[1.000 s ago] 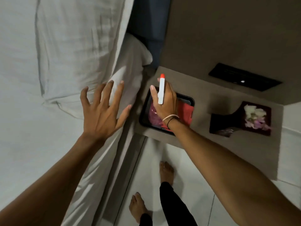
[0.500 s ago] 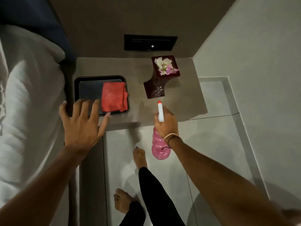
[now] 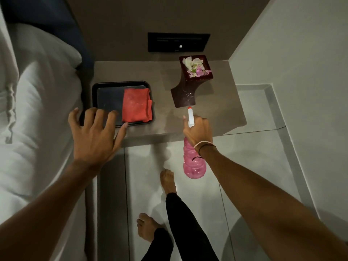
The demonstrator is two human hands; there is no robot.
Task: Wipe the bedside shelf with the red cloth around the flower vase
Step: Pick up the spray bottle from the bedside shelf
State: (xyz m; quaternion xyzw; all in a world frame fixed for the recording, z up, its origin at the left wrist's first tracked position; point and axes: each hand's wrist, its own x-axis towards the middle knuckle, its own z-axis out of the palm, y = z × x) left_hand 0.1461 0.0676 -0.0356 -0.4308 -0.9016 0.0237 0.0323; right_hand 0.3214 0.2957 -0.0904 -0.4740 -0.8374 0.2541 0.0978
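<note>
Wiping not begun: red cloth (image 3: pixel 136 105) lies in tray (image 3: pixel 95 95) (shelf's (image 3: pixel 216 113) left side); left hand (image 3: pixel 96 132) spread empty, right hand (image 3: pixel 198 131) clamps spray bottle (image 3: pixel 193 164).

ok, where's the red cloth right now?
In the head view the red cloth lies folded in the right half of the black tray on the shelf's left side, just beyond the open left hand.

Shelf layout around our grip on the spray bottle (image 3: pixel 194 162)

Beyond our right hand (image 3: pixel 197 131) stands the vase (image 3: pixel 188 87); left of it the tray (image 3: pixel 120 84) holds the cloth (image 3: pixel 136 105), our left hand (image 3: pixel 94 134) at its near edge.
</note>
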